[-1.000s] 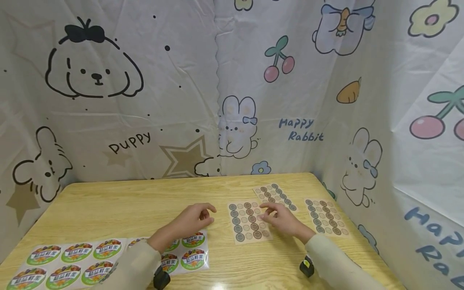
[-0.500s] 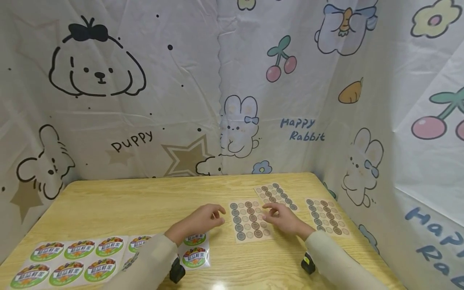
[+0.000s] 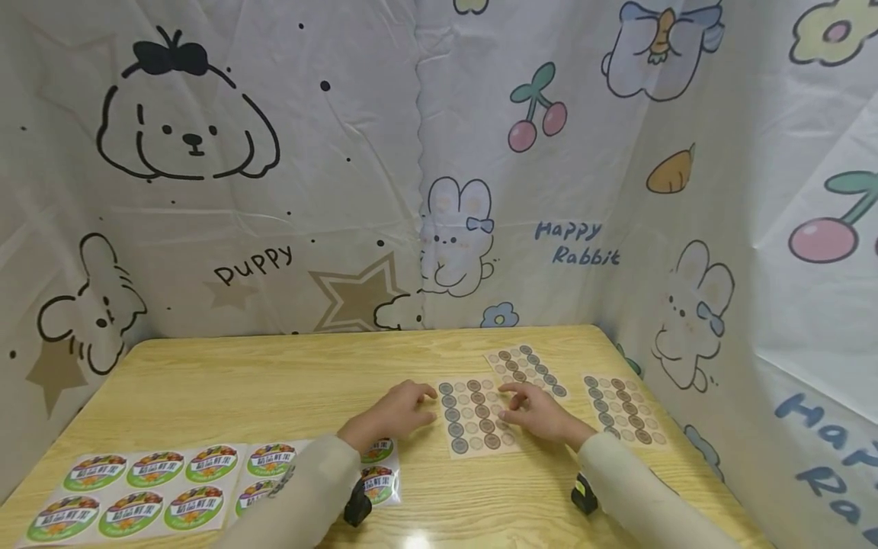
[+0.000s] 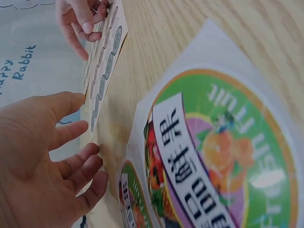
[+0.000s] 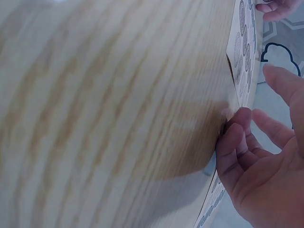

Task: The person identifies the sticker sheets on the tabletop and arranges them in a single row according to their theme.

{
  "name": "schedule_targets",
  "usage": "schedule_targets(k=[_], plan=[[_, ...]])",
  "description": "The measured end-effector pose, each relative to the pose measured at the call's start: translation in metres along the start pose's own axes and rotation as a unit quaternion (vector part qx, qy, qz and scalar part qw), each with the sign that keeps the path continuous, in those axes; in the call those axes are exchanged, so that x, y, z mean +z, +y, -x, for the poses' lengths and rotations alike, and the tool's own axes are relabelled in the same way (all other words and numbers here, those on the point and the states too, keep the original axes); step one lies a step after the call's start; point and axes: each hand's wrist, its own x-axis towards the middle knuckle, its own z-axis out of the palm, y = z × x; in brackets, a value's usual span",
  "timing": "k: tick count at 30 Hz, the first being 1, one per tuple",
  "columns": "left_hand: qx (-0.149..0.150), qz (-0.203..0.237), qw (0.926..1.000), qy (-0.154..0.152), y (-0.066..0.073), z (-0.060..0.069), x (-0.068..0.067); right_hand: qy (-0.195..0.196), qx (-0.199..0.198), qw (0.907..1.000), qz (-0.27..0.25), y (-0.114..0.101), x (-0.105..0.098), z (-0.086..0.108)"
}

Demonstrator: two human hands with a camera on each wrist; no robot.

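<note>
Poised with empty, relaxed left hand (image 3: 400, 412) and right hand (image 3: 539, 414) either side of the rectangular beige paper sheet of round grey-and-brown stickers (image 3: 475, 419), lower centre-right on the yellowish wooden table (image 3: 274, 381). Probably lining up; next, calls for pinching edges.

Soft, fairly even light fills the head view, with a small white glare toward the near edge of the bench (image 3: 240, 389). In the left wrist view, a reflection whitens part of the large fruit sticker (image 4: 190, 118). The right wrist view looks smeared, with brownish shading beside the right hand (image 5: 266, 175).
</note>
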Motion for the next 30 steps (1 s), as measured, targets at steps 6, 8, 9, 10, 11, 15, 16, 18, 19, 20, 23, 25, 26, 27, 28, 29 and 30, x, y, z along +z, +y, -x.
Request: schedule_targets(k=[6,8,9,10,11,15,16,18,19,20,23,25,26,27,28,29,30], plan=[[-0.015,-0.033,0.9993,0.0,0.004,-0.005,0.007,-0.027,-0.011,0.9995,-0.008,0.001,-0.002,-0.004],[-0.017,-0.04,0.999,-0.002,0.005,-0.007,0.008,-0.034,-0.016,0.9993,-0.008,0.003,-0.003,-0.006],[-0.019,-0.04,0.999,-0.001,0.006,-0.007,0.009,-0.035,-0.019,0.9992,-0.008,0.004,-0.004,-0.006],[-0.02,-0.042,0.9989,-0.001,0.007,-0.008,0.01,-0.036,-0.022,0.9991,-0.006,0.005,-0.004,-0.007],[-0.022,-0.045,0.9987,0.0,0.007,-0.009,0.011,-0.037,-0.027,0.9989,-0.004,0.006,-0.004,-0.008],[-0.034,-0.044,0.9985,-0.002,0.007,-0.01,0.012,-0.042,-0.037,0.9984,-0.005,0.009,-0.003,-0.011],[-0.035,-0.044,0.9984,-0.003,0.007,-0.01,0.012,-0.044,-0.037,0.9983,-0.008,0.01,-0.003,-0.011],[-0.037,-0.043,0.9984,-0.005,0.006,-0.01,0.012,-0.046,-0.035,0.9982,-0.016,0.011,-0.003,-0.012],[-0.037,-0.042,0.9984,-0.006,0.006,-0.01,0.013,-0.047,-0.034,0.9981,-0.02,0.012,-0.003,-0.012],[-0.038,-0.041,0.9984,-0.006,0.005,-0.01,0.013,-0.048,-0.033,0.998,-0.023,0.012,-0.002,-0.012],[-0.04,-0.035,0.9986,-0.008,0.005,-0.009,0.014,-0.051,-0.03,0.9979,-0.029,0.014,-0.003,-0.012],[-0.041,-0.031,0.9987,-0.011,0.006,-0.009,0.014,-0.051,-0.028,0.9978,-0.03,0.015,-0.003,-0.012],[-0.041,-0.029,0.9986,-0.012,0.007,-0.009,0.014,-0.052,-0.028,0.9978,-0.031,0.015,-0.004,-0.011],[-0.042,-0.029,0.9986,-0.014,0.007,-0.009,0.014,-0.052,-0.029,0.9978,-0.03,0.015,-0.004,-0.011],[-0.042,-0.028,0.9986,-0.016,0.008,-0.01,0.014,-0.052,-0.028,0.9978,-0.03,0.015,-0.005,-0.01],[-0.043,-0.029,0.9985,-0.017,0.009,-0.01,0.014,-0.051,-0.026,0.998,-0.027,0.015,-0.005,-0.01],[-0.045,-0.03,0.9984,-0.018,0.01,-0.01,0.014,-0.051,-0.026,0.998,-0.027,0.014,-0.005,-0.009]])
